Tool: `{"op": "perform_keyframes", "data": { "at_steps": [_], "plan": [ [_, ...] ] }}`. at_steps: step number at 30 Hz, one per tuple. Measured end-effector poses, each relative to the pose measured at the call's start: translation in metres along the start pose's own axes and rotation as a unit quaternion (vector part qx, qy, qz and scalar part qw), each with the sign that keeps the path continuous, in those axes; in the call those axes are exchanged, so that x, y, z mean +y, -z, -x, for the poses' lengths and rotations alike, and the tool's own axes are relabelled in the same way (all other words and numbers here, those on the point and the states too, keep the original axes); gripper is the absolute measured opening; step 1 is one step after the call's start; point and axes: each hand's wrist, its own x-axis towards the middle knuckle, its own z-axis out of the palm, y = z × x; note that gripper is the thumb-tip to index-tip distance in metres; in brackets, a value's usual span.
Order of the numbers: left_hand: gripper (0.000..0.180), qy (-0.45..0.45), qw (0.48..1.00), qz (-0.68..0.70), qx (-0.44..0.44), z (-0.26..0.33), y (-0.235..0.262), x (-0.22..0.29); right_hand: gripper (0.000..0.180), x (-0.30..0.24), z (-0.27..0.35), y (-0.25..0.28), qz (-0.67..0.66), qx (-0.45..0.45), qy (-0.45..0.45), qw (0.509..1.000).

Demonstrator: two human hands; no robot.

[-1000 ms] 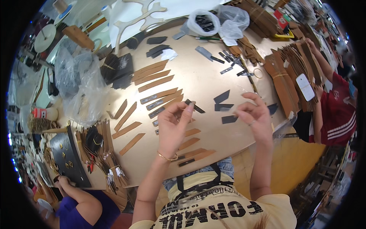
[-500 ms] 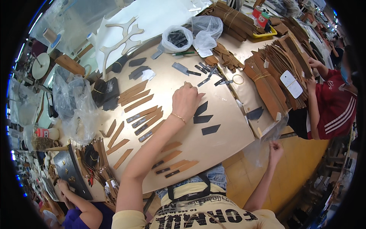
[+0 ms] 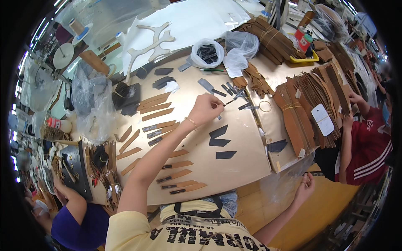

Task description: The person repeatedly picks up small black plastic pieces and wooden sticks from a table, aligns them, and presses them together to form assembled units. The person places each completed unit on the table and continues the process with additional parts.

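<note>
My left hand (image 3: 207,109) reaches over the middle of the table, its fingertips pinched on a thin dark strip (image 3: 228,103). Just beyond it lies a loose cluster of small black strips (image 3: 240,93). Nearer me than that hand are several slanted dark grey pieces (image 3: 219,142). Brown leather strips (image 3: 157,114) lie in rows to the left, some bearing a grey or black strip on top. My right hand (image 3: 305,188) is off the table's front right edge, fingers curled, close to a hanging clear plastic sheet (image 3: 278,180); whatever it may hold is hidden.
A white plastic bag of black pieces (image 3: 207,53) stands at the back. Bundled brown leather (image 3: 293,115) fills the right side, beside a co-worker in a red shirt (image 3: 368,138). Another person in purple (image 3: 79,226) works at the left. A yellow tray (image 3: 305,60) sits far right.
My left hand now shows a thin dark strip in its fingertips near the black strips. My right hand has moved slightly nearer me. The whole view has shifted.
</note>
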Motion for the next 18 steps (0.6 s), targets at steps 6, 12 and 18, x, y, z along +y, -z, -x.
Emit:
{"op": "perform_keyframes", "data": {
  "at_steps": [6,12,18],
  "plan": [
    [0.021,0.187,0.849,0.478,-0.124,0.068,0.041,0.006,0.024,-0.135,0.027,-0.053,-0.21,-0.198,0.101,0.952],
    [0.018,-0.078,0.986,0.031,0.144,0.158,0.044,0.01,0.024,-0.26,0.13,-0.153,-0.289,-0.588,0.047,0.754],
    [0.027,-0.186,0.898,-0.264,0.298,0.22,0.075,-0.017,0.035,-0.303,0.207,-0.202,-0.245,-0.649,0.069,0.717]
  ]
}}
